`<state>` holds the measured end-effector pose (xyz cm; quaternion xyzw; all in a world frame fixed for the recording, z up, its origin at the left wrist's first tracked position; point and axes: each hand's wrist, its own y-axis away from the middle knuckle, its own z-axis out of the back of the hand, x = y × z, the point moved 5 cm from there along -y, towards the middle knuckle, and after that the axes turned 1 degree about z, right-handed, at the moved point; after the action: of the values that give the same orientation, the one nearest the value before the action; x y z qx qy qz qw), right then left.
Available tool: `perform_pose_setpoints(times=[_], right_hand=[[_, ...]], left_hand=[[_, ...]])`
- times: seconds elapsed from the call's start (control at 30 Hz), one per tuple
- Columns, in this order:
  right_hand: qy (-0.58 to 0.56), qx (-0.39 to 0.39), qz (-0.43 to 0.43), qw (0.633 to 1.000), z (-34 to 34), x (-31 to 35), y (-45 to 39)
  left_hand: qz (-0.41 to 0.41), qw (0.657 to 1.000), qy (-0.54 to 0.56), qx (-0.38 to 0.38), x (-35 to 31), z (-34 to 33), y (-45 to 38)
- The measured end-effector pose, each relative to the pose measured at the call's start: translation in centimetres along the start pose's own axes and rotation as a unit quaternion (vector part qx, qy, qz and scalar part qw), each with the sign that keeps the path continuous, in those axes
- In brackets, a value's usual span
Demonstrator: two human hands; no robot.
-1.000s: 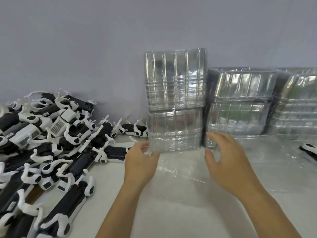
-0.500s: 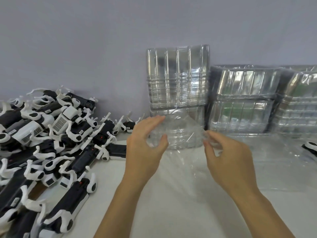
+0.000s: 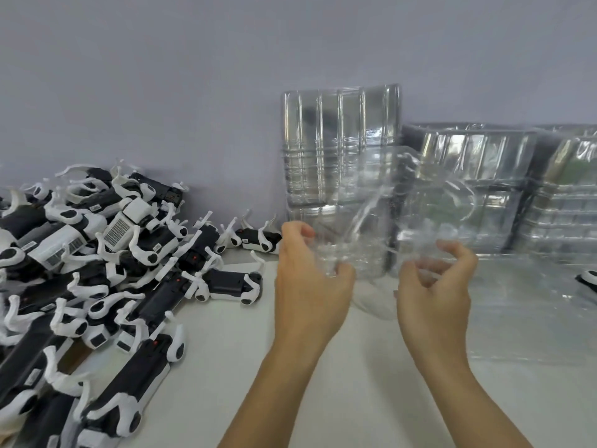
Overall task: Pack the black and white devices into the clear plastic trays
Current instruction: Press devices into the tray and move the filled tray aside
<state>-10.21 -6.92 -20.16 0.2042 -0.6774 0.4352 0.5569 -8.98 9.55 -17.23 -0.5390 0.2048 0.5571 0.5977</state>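
In the head view, a clear plastic tray point(image 3: 397, 221) is held up in front of the standing stack of trays point(image 3: 340, 176), gripped at its lower left edge by the left hand point(image 3: 310, 279), whose fingers are curled round the rim, and at its lower right by the right hand point(image 3: 433, 286), whose fingers and thumb are curled on the thin plastic. The step in hand is judged to be the fetching of an empty tray; no device is yet seen in it. The tray is thin, glossy and see-through, with moulded ribs and rounded pockets, and its outline is blurred, so its exact tilt cannot be told. Further stacks of trays point(image 3: 478, 189) are leaned against the grey wall point(image 3: 161, 76) to the right, their ribbed faces catching reflections. The black and white devices point(image 3: 97, 260) are heaped on the left of the white table point(image 3: 355, 399), well apart from the held tray; they are long black bodies with white curved hooks and labelled white ends, tangled over one another. One more device point(image 3: 588, 279) is partly seen at the right edge. The next move is judged to call for the tray to be laid flat on the table, pockets up, and for a single device to be freed from the heap without others being dragged along by the hooks.
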Motion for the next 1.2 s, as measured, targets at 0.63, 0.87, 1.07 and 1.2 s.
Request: perform_pose_setpoints(times=[0.63,0.87,1.07,1.2], right_hand=[[0.138,0.076,0.062,0.986,-0.2,-0.1,-0.5],[0.268,0.112,-0.014,0.957,-0.2,-1.3,-0.1],[0.311,0.237,-0.034,0.920,-2.1,-2.0,0.8],[0.332,0.238,-0.059,0.911,-2.0,-2.8,0.6]], left_hand=[[0.185,0.971,0.149,0.009,5.8,2.8,-2.0],[0.165,0.980,0.037,0.108,7.1,1.6,-2.0],[0.189,0.977,0.037,0.087,8.4,0.8,-1.3],[0.195,0.977,0.075,0.038,8.5,0.9,-1.5]])
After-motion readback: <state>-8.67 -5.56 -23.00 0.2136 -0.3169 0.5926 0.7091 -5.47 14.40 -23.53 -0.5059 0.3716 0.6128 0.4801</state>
